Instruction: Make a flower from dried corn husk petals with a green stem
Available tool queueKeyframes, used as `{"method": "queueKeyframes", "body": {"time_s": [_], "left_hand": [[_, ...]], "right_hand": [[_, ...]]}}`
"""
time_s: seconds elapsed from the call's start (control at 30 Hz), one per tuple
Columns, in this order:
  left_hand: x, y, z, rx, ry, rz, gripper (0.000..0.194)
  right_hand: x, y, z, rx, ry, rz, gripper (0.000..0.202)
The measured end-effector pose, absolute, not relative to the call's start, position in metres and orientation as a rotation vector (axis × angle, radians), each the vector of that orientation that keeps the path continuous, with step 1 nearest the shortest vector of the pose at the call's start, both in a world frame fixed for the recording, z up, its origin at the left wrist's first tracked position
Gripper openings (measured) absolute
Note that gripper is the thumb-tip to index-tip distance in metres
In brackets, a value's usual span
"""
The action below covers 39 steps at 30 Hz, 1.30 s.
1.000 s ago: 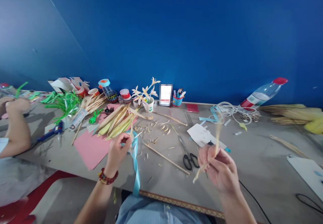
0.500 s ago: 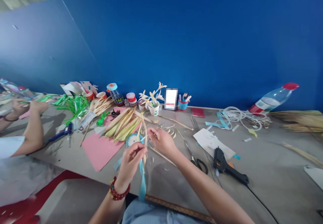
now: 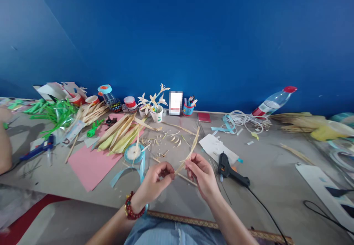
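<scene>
A pale strip of dried corn husk slants upward between my hands above the grey table. My left hand pinches its lower end, and a red bead bracelet is on that wrist. My right hand grips the strip partway up, thumb against fingers, and its far tip sticks out beyond. Left of the hands lies a roll of light blue ribbon with a loose tail, and a thin husk strip across it. Small husk scraps are scattered beyond my hands.
A black glue gun with its cord lies right of my right hand. Corn husks rest on pink paper to the left. Husk flowers in a white cup stand at the back. A co-worker's arm shows at far left.
Both hands have moved right and closer to me, away from the ribbon roll. The husk strip between them now slants up to the right. The view has turned right.
</scene>
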<state>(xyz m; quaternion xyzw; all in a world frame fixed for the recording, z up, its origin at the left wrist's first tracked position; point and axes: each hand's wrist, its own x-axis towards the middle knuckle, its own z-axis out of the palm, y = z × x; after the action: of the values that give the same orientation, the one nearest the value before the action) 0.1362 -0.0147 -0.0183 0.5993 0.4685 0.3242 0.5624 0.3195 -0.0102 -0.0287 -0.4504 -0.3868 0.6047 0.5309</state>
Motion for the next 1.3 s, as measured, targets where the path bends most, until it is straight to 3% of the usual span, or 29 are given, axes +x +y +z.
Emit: {"method": "queueKeyframes", "body": {"time_s": [0.13,0.33,0.43,1.03,1.3], "left_hand": [[0.134,-0.012,-0.017,1.347,1.075,0.847,0.017],[0.132,-0.009,-0.012,1.32,1.028,0.923,0.018],[0.134,-0.009,-0.011,1.324,1.016,0.928,0.016],[0.114,0.002,-0.016,1.383,1.197,1.064,0.018],[0.13,-0.008,-0.016,1.334,1.119,0.927,0.016]], "right_hand": [[0.335,-0.013,-0.038,-1.258,-1.308,1.292,0.03],[0.321,-0.013,-0.057,-1.607,-2.308,0.518,0.005],[0.314,-0.011,-0.058,-1.694,-2.409,0.418,0.011],[0.33,-0.004,-0.041,-1.74,-2.373,0.55,0.012],[0.341,-0.016,-0.026,-1.295,-1.893,1.188,0.023]]}}
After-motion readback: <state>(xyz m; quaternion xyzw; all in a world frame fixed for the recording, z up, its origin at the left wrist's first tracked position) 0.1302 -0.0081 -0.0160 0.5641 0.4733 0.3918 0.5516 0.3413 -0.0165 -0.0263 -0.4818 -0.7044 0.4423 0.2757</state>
